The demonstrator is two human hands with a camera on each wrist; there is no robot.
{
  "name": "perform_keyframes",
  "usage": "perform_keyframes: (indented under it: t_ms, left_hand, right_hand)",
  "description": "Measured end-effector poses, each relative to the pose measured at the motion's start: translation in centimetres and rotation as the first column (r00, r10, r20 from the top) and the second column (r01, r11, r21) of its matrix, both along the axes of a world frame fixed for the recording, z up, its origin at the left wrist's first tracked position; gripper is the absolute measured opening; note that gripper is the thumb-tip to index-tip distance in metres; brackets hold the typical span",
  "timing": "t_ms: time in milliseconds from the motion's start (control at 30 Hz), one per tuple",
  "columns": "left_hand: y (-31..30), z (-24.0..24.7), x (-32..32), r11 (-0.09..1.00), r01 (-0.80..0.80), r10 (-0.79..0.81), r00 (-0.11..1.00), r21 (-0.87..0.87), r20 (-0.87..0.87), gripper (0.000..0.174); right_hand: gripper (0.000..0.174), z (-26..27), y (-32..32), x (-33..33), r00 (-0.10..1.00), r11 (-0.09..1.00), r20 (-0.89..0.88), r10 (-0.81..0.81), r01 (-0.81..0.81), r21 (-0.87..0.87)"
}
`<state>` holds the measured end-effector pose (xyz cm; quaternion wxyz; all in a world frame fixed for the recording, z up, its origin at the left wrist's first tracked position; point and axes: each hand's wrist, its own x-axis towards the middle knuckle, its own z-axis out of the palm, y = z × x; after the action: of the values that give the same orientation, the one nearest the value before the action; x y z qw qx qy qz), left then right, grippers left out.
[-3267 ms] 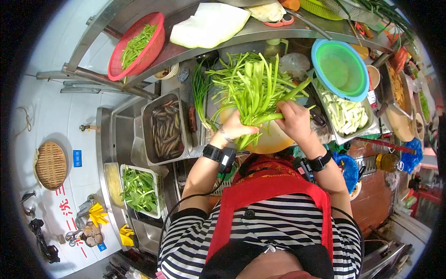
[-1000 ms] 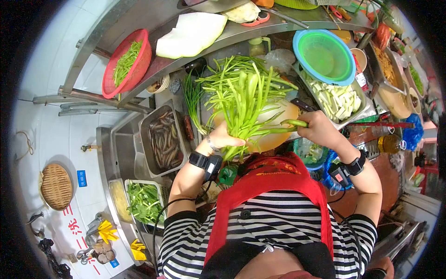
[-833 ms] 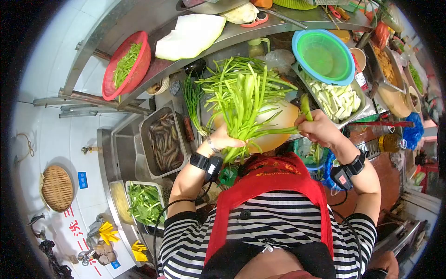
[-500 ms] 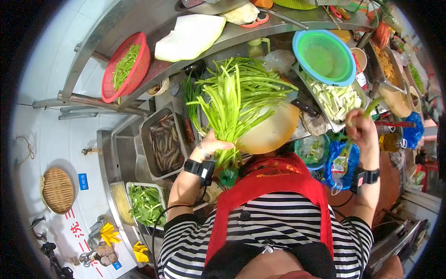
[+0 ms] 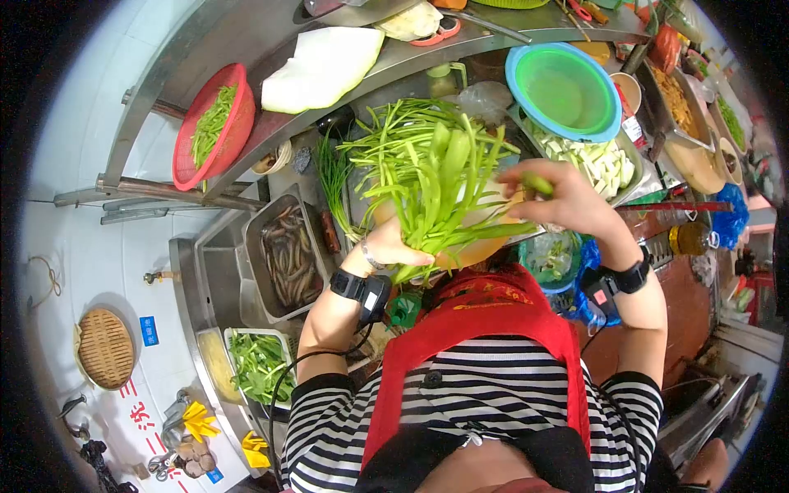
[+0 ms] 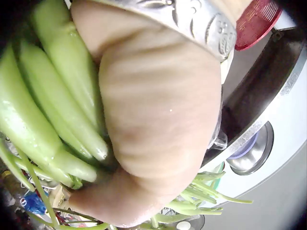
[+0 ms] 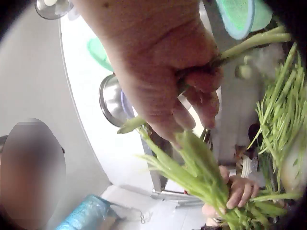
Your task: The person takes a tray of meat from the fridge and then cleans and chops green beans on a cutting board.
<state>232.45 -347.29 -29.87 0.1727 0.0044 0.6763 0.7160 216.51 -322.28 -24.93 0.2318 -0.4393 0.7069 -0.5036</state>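
Observation:
My left hand (image 5: 393, 245) grips a thick bunch of celery stalks (image 5: 444, 185) near its lower end, over a round pale-yellow board (image 5: 472, 256). In the left wrist view the bunch lies against the palm, and the thumb curls across it. My right hand (image 5: 567, 199) is at the right side of the bunch, its fingertips close to the outer stalks. A single celery stalk (image 7: 254, 45) runs through its curled fingers in the right wrist view. Behind the bunch, more thin celery stalks (image 5: 386, 144) lie heaped on the counter.
A blue-rimmed basin (image 5: 608, 123) sits over a tray of pale cut pieces (image 5: 620, 172) at right. Below are a small bin (image 5: 551, 259) and a blue bag (image 5: 590, 304). Left stands a metal tray (image 5: 251, 238) of dark slender things. A metal shelf (image 5: 394, 62) crosses the back.
My right hand swung out right over the blue bag, where a green piece blurred downward, then came back beside the bunch. The left hand kept its grip, tilting the bunch left, then right again.

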Motion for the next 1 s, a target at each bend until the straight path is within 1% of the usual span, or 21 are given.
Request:
perform_keyframes:
  t_ms: [67, 100, 133, 200, 267, 300, 367, 400, 433, 500, 533, 567, 600, 633, 733, 767, 800, 833, 867, 900, 1000]
  left_hand:
    - [0.3, 0.5, -0.2, 1.0, 0.017, -0.018, 1.0, 0.026, 0.014, 0.048]
    - [0.3, 0.3, -0.2, 0.999, 0.014, -0.014, 1.0, 0.031, 0.012, 0.051]
    - [0.3, 0.2, -0.1, 0.999, 0.009, -0.009, 1.0, 0.036, 0.009, 0.053]
    - [-0.3, -0.3, -0.1, 0.998, 0.049, -0.051, 0.997, 0.03, 0.053, 0.068]
    - [-0.3, -0.4, 0.1, 0.998, 0.046, -0.049, 0.997, 0.049, 0.06, 0.069]
    - [0.0, -0.1, 0.2, 0.997, 0.024, -0.027, 0.999, 0.07, 0.043, 0.063]
    - [0.2, 0.1, 0.2, 0.995, 0.011, -0.015, 0.999, 0.102, 0.042, 0.056]
    - [0.1, 0.0, 0.3, 0.993, 0.018, -0.025, 0.998, 0.115, 0.057, 0.055]
    - [0.1, 0.0, 0.3, 0.991, 0.025, -0.035, 0.997, 0.128, 0.073, 0.055]
    - [-0.3, 0.0, 0.1, 0.985, 0.15, -0.159, 0.982, 0.088, 0.105, 0.063]
    - [-0.5, 0.0, 0.0, 0.975, 0.211, -0.219, 0.968, 0.069, 0.122, 0.068]
    - [-0.4, 0.1, 0.1, 0.976, 0.201, -0.21, 0.972, 0.087, 0.104, 0.067]
    - [-0.1, 0.3, 0.2, 0.976, 0.191, -0.201, 0.976, 0.105, 0.087, 0.066]
    - [0.0, 0.4, 0.3, 0.976, 0.181, -0.191, 0.979, 0.124, 0.071, 0.065]
    - [0.2, 0.1, 0.3, 0.986, 0.116, -0.127, 0.987, 0.12, 0.096, 0.055]
    - [0.3, 0.2, 0.4, 0.987, 0.09, -0.104, 0.99, 0.132, 0.098, 0.055]
    - [0.4, 0.4, 0.4, 0.987, 0.067, -0.081, 0.992, 0.143, 0.099, 0.056]
    - [0.5, 0.6, 0.4, 0.987, 0.043, -0.059, 0.993, 0.155, 0.1, 0.056]
    - [0.6, 0.6, 0.4, 0.988, 0.035, -0.052, 0.993, 0.153, 0.107, 0.056]
    - [0.6, 0.7, 0.4, 0.988, 0.026, -0.043, 0.993, 0.151, 0.113, 0.056]
    - [0.5, 0.7, 0.3, 0.988, 0.046, -0.064, 0.991, 0.148, 0.12, 0.054]
  right_hand:
    - [0.032, 0.8, -1.7, 0.3, 0.959, 0.988, -0.254, 0.126, -0.145, -0.055]
    - [0.031, 1.1, -2.1, 0.3, 0.964, 0.976, -0.156, 0.217, -0.219, 0.005]
    - [0.029, 1.1, -2.3, 0.2, 0.966, 0.976, -0.14, 0.219, -0.219, 0.015]
    - [0.026, 0.9, -2.5, 0.2, 0.969, 0.975, -0.105, 0.223, -0.22, 0.038]
    - [0.025, 0.8, -2.9, 0.1, 0.97, 0.97, -0.066, 0.234, -0.229, 0.075]
    - [0.024, 0.8, -3.0, 0.0, 0.97, 0.968, -0.048, 0.237, -0.232, 0.092]
    - [0.018, 0.1, -3.2, -0.1, 0.971, 0.974, -0.085, 0.223, -0.218, 0.061]
    - [0.015, -0.5, -3.3, -0.1, 0.971, 0.976, -0.104, 0.215, -0.212, 0.045]
    - [0.014, -1.1, -3.3, -0.1, 0.978, 0.976, 0.003, 0.21, -0.21, 0.054]
    - [0.013, -2.0, -3.3, -0.2, 0.958, 0.975, 0.217, 0.19, -0.209, 0.073]
    - [0.013, -2.0, -3.0, -0.3, 0.894, 0.968, 0.41, 0.181, -0.235, 0.085]
    - [0.012, -1.8, -2.8, -0.3, 0.794, 0.96, 0.586, 0.162, -0.263, 0.091]
    - [0.012, -1.4, -2.6, -0.2, 0.661, 0.952, 0.739, 0.132, -0.292, 0.092]
    - [0.008, -0.7, -2.3, 0.1, 0.666, 0.952, 0.737, 0.115, -0.287, 0.111]
    - [0.011, -1.4, -1.8, -0.2, 0.685, 0.95, 0.726, 0.068, -0.267, 0.163]
    - [0.017, -0.7, -1.8, -0.1, 0.787, 0.949, 0.616, 0.042, -0.224, 0.222]
    - [0.019, -0.8, -1.7, 0.0, 0.881, 0.957, 0.463, 0.093, -0.208, 0.203]
    - [0.021, -1.0, -1.6, 0.1, 0.946, 0.964, 0.294, 0.136, -0.195, 0.181]
    - [0.023, -0.9, -1.4, 0.3, 0.979, 0.97, 0.115, 0.17, -0.187, 0.158]
    - [0.026, 0.4, -1.2, 0.5, 0.975, 0.943, -0.018, 0.222, -0.209, 0.26]
    - [0.024, -0.4, -1.3, 1.2, 0.962, 0.987, -0.229, 0.148, -0.16, -0.034]
